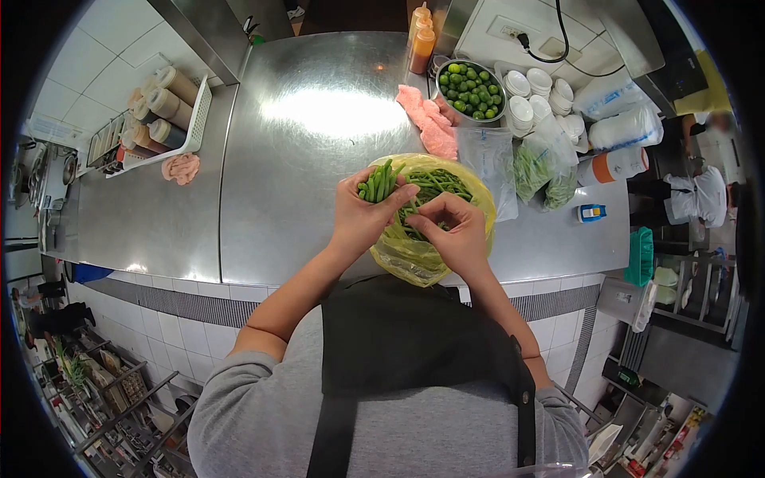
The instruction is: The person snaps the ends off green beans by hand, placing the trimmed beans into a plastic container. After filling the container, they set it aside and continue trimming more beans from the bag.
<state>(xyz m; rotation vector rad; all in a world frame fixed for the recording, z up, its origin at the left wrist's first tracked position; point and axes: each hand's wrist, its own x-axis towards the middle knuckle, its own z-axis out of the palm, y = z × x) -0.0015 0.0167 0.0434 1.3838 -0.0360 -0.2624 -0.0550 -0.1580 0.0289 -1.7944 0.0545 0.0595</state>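
Note:
A bunch of green beans [381, 182] is gripped in my left hand [356, 209], its ends sticking up past the fingers. My right hand [458, 231] is close beside it, thumb and fingertips pinched together over the bag; what they pinch is too small to make out, perhaps hidden by the fingers. Under both hands a yellow plastic bag [414, 263] stands with its mouth spread wide, at the front edge of the steel counter [287, 191]. More green beans [441, 185] lie inside the bag.
Behind the bag are a pink cloth [428, 121], a metal bowl of limes [472, 92] and sauce bottles [421, 49]. White cups [522, 113], bagged greens [532, 169] and a small blue-and-white item [591, 213] sit at right. A white bottle basket [194, 131] stands at left.

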